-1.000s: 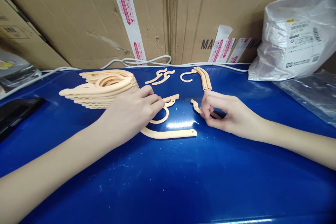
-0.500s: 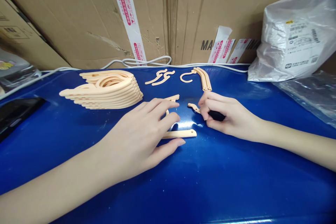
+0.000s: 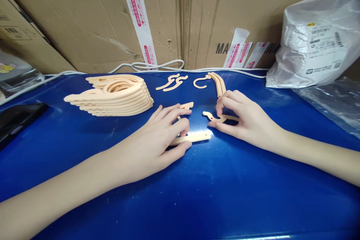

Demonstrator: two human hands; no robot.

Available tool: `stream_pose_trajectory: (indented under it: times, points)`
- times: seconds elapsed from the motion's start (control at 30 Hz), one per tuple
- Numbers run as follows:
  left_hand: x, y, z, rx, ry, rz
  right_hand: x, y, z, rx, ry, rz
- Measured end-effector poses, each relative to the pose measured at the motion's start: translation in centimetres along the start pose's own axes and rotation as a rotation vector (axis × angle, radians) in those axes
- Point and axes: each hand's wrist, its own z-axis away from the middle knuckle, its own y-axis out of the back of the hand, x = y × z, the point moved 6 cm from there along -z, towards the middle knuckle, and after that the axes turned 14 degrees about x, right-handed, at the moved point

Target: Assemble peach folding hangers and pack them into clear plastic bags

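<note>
My left hand (image 3: 157,138) is closed on a cream plastic hanger arm (image 3: 201,137), its thumb along the near side. Part of this folding hanger lies hidden under the palm; another arm end (image 3: 188,105) shows beyond the fingers. To the right, my right hand (image 3: 242,116) has thumb and fingers curled around a small curved hanger piece (image 3: 222,118) of the same colour, low over the table. Behind the hands lie two small curved pieces (image 3: 176,82), and a folded hanger (image 3: 218,82) with its hook (image 3: 199,82) pointing left.
A stack of cream hangers (image 3: 112,99) stands on the blue table (image 3: 225,195) at left. A black phone-like object (image 3: 19,123) is at the left edge. White cable (image 3: 157,66) runs before cardboard boxes (image 3: 92,18). A plastic-wrapped parcel (image 3: 315,45) sits at back right.
My left thumb and index finger have closed onto the hanger arm, which has tilted slightly. My right fingers have spread somewhat, showing more of the small curved piece.
</note>
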Motion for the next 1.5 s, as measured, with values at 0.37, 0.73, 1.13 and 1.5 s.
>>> stream_pose_trajectory:
  times: [0.37,0.73,1.13,1.5]
  points:
    - [-0.1,-0.3,-0.1,0.01,-0.028,0.015,-0.5,-0.1,-0.3,-0.018,-0.065,-0.164]
    - [-0.1,0.4,-0.5,0.124,-0.008,0.118,-0.8,0.9,0.3,-0.037,-0.082,-0.272]
    - [0.0,0.7,-0.7,0.154,0.065,0.212,-1.4,0.6,-0.1,-0.143,-0.031,-0.282]
    - [0.2,0.3,-0.8,0.129,0.013,0.134,-1.5,0.6,0.3,-0.277,-0.41,-0.437]
